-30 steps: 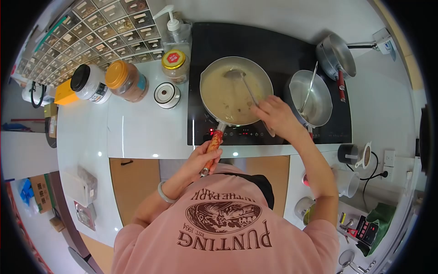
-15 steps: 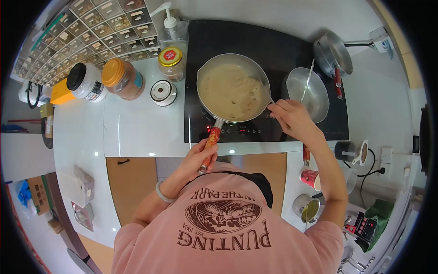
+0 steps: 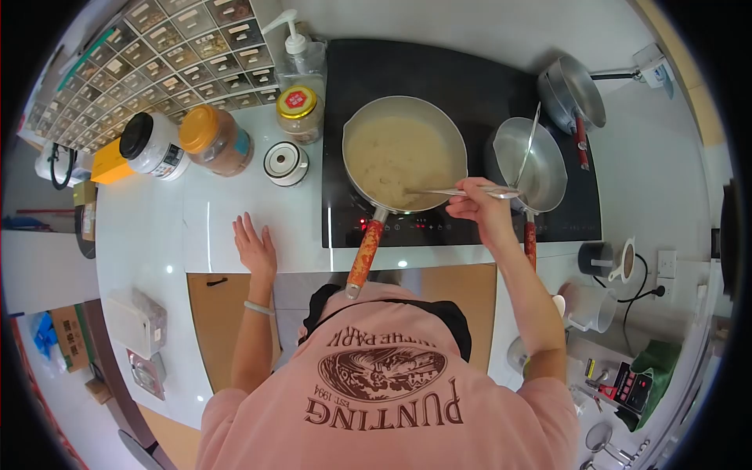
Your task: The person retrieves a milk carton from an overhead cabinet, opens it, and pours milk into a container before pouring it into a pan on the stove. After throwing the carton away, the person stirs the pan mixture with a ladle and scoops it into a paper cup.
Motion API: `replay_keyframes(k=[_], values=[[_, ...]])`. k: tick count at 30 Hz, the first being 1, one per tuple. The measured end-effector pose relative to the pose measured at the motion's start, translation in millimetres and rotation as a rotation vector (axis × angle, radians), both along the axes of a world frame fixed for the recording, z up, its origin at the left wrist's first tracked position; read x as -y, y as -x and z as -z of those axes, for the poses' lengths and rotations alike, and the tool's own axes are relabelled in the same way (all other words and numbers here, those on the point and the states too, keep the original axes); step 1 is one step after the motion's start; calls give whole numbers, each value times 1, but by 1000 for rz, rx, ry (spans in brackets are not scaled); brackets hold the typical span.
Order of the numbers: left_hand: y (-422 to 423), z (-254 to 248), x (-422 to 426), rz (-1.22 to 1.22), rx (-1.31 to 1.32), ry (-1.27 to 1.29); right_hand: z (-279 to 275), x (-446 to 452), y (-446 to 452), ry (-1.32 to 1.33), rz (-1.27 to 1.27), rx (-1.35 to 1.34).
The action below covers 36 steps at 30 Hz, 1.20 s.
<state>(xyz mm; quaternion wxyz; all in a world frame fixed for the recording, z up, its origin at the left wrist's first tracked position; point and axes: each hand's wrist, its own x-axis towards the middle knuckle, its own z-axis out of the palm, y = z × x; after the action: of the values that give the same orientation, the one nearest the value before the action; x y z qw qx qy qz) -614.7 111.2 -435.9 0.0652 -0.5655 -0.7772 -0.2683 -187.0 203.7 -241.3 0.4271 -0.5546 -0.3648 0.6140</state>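
My right hand (image 3: pixel 484 205) is closed around the handle of a metal spoon (image 3: pixel 446 191). The spoon's far end dips into cloudy, pale tan liquid in a saucepan (image 3: pixel 464 149) on the black cooktop. Sticking out toward my body is the pan's red-and-gold patterned handle (image 3: pixel 366 254), with no hand on it. My left hand (image 3: pixel 256 249) is open, fingers spread, at the front of the white counter (image 3: pixel 223 200), well left of the pan. Whether its palm presses on the counter, I cannot tell.
A second pot (image 3: pixel 548 164) with a metal utensil in it sits at the cooktop's right; stacked pots (image 3: pixel 576 94) stand behind. Left of the cooktop are a gold-lidded jar (image 3: pixel 299 121), a white lidded canister (image 3: pixel 286 163) and an orange-lidded jar (image 3: pixel 218 141). Small labelled drawers (image 3: pixel 180 55) line the back left.
My left hand has let go of the pan handle and moved left to the counter. In my right hand the spoon now lies nearly level, across the pan's right rim.
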Motion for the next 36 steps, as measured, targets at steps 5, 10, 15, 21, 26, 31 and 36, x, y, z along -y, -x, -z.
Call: replay_keyframes(k=[5, 10, 15, 21, 26, 31, 36], values=[[17, 41, 1, -6, -41, 133, -10, -1, 21, -307, 14, 105], [17, 38, 2, 1, 22, 129, -21, -14, 22, -738, -90, 502], [17, 37, 2, 7, 26, 131, -23, -15, 16, -1076, -323, 996], [16, 31, 2, 4, 34, 146, 14, -20, 30, -1312, -421, 1233], [18, 35, 3, 12, 27, 144, 24, -10, 53, -1039, -301, 934], [18, 35, 4, 23, 34, 131, 32, -10, 64, -417, 72, 206], [19, 36, 4, 23, 29, 123, 7, -4, 45, -82, 147, -72]])
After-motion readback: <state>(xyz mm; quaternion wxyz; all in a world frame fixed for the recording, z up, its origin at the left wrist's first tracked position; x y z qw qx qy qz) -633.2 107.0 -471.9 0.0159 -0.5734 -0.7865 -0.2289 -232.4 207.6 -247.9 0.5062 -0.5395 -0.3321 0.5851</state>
